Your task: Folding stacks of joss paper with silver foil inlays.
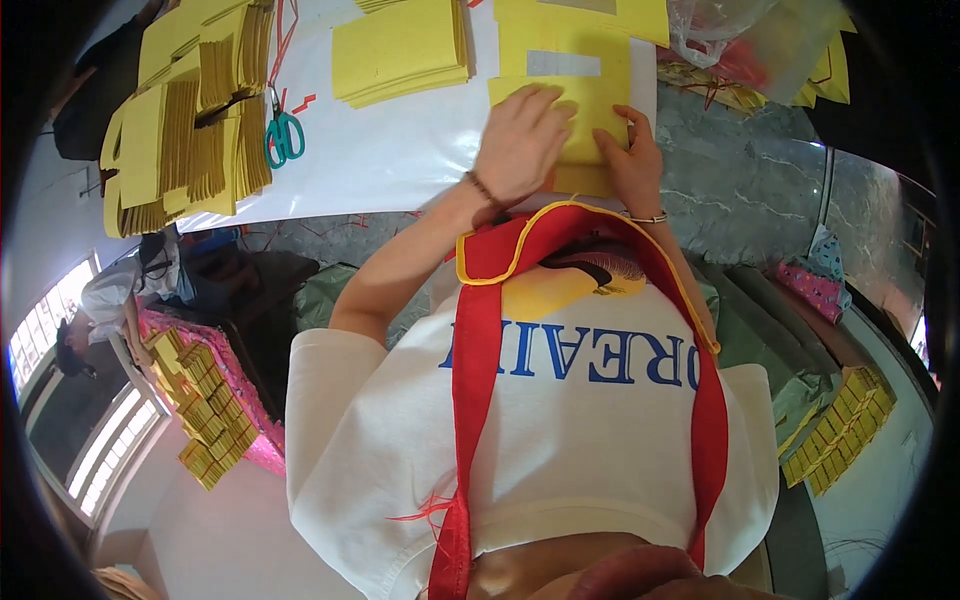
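Yellow paper sheets [597,98] lie on the white-covered table in front of me, one folded or overlapping, with a silver rectangle [563,64] showing on the sheet beyond. My left hand [525,145] presses down on the left part of the paper, fingers lying over its surface. At the right edge rests my right hand [636,165], its thumb on the paper and spread from the fingers along the border. Part of the paper's near end is hidden by my hands and the red apron [560,215].
Stacks of folded yellow paper [160,140] fill the table's left side, beside teal-handled scissors [284,138]. Another yellow pile [400,55] sits ahead. A clear plastic bag [740,45] lies at far right. Another person [110,295] is at the left near bundled yellow stacks [205,400].
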Available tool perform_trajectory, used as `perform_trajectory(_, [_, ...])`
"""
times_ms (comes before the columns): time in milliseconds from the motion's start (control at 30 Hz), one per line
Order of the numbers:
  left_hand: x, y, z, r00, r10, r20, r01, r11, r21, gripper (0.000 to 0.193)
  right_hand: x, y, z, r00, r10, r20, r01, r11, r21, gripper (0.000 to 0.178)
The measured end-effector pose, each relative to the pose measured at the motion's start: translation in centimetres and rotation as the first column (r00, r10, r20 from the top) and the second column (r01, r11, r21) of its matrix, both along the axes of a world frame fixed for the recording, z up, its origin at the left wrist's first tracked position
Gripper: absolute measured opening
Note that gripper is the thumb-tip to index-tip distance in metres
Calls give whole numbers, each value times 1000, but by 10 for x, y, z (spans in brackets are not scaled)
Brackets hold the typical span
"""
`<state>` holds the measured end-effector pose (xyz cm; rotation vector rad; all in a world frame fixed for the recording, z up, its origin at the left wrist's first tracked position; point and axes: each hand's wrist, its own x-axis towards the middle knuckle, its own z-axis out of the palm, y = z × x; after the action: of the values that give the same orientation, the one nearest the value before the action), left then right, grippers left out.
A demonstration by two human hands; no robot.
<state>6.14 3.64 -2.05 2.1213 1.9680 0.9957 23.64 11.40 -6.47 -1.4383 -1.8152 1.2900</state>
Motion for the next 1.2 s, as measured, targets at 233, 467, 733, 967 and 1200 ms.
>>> perform_trajectory(233, [14,13,-30,972,-75,-223,45,990,-136,56,1,-1,1,999,-6,-52,9,998,66,44])
perform_trajectory(467, [17,13,-33,967,-69,-246,28,986,-167,57,27,-29,13,811,181,556,-540,597,593,57])
perform_trajectory(733, [7,-2,-28,965,-222,-138,200,967,-155,54,32,-37,-5,767,213,605,-573,651,498,63])
perform_trajectory(967, [22,1,-19,843,-192,-502,152,981,-120,36,43,-16,3,909,405,-98,-396,913,95,53])
perform_trajectory(1200, [-4,16,11,929,-240,-282,178,957,-227,35,31,-34,6,903,111,-414,-114,993,17,49])
